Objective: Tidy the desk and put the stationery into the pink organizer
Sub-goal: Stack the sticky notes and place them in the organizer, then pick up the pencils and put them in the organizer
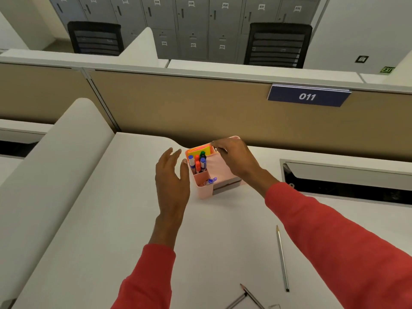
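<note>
Left hand (171,175) grip apart, just beside pink organizer (219,170) mid-surface. Right hand (236,159) curled at its rim, grip state unclear. Loose pencil (282,257) lies near-far, on the person's side of the organizer; right hand nearer.

Noted behind: tan partition (189,103) carrying blue plate (307,96) marked 011. Beyond it, two black chairs (95,39) (277,44); numbered grey lockers (191,16) along far wall.
</note>
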The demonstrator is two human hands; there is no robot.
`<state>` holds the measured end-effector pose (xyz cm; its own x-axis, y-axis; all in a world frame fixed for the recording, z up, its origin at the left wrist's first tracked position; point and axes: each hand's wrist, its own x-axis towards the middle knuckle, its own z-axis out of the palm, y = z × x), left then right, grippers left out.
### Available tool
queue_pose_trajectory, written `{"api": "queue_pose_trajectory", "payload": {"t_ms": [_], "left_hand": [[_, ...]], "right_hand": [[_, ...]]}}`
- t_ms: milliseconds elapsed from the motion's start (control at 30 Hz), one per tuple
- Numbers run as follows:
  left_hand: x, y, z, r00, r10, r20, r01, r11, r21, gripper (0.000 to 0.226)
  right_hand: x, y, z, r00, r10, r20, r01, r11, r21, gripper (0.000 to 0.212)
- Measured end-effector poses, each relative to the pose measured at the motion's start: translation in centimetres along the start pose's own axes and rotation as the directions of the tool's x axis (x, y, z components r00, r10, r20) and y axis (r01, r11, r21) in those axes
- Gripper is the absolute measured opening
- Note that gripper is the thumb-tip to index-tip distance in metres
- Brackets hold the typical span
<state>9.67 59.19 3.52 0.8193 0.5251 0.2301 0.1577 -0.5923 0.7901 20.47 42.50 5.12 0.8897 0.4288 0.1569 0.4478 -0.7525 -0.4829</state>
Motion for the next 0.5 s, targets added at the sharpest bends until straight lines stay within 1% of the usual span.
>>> {"api": "queue_pose_trajectory", "payload": {"t_ms": [67, 200, 333, 433, 500], "left_hand": [[-2.2, 1.1, 0.0, 1.000, -0.007, -0.029, 0.007, 1.000, 0.001, 0.041], [-7.4, 2.9, 0.7, 0.999, 0.037, -0.007, -0.037, 0.999, -0.014, 0.049], [-12.9, 4.1, 1.8, 0.991, 0.092, 0.096, -0.087, 0.995, -0.058, 0.057], [-17.6, 4.7, 2.4, 0.977, 0.072, 0.199, -0.059, 0.996, -0.071, 0.056], [-20.5, 4.8, 2.7, 0.960, 0.097, 0.262, -0.080, 0.994, -0.075, 0.054]], "right_hand": [[-2.3, 0.3, -1.0, 1.000, 0.008, -0.008, -0.008, 1.000, 0.023, 0.034], [-8.7, 1.9, -2.7, 0.999, 0.044, 0.008, -0.044, 0.995, 0.086, 0.040], [-16.0, 4.7, -4.3, 0.993, 0.113, 0.028, -0.115, 0.988, 0.099, 0.041], [-22.0, 6.8, -5.7, 0.988, 0.154, 0.025, -0.156, 0.984, 0.091, 0.042], [-25.8, 8.0, -6.5, 0.983, 0.184, 0.018, -0.185, 0.979, 0.091, 0.042]]}}
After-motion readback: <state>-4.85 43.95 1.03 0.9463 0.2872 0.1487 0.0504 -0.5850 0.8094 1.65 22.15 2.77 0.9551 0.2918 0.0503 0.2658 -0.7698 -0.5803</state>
